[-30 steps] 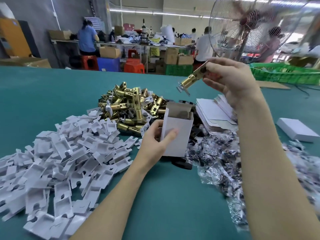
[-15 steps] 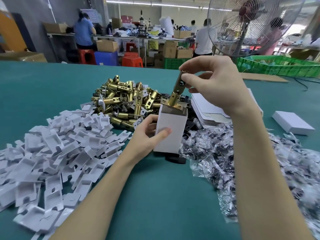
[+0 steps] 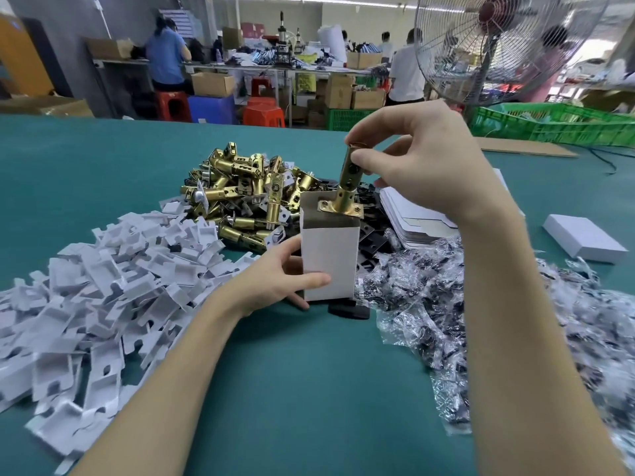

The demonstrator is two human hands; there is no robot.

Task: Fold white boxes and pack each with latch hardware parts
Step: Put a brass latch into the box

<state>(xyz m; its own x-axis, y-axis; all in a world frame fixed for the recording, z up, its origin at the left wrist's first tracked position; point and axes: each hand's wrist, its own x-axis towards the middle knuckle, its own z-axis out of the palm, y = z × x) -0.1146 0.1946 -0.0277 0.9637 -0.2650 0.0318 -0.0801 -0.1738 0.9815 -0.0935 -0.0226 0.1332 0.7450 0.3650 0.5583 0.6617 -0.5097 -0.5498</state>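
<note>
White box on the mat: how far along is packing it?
Done: the white box is folded and stands upright, top open, steadied by the left hand. In hand: the right hand pinches a brass latch upright, its plate at the box mouth, not yet inside. Left: lowering it in and closing the top. The brass latch pile and flat box blanks still wait.

Open white box point(image 3: 329, 259) upright on table.
Brass latch point(image 3: 346, 187) vertical w/ faceplate at box mouth, not inside yet.
</note>
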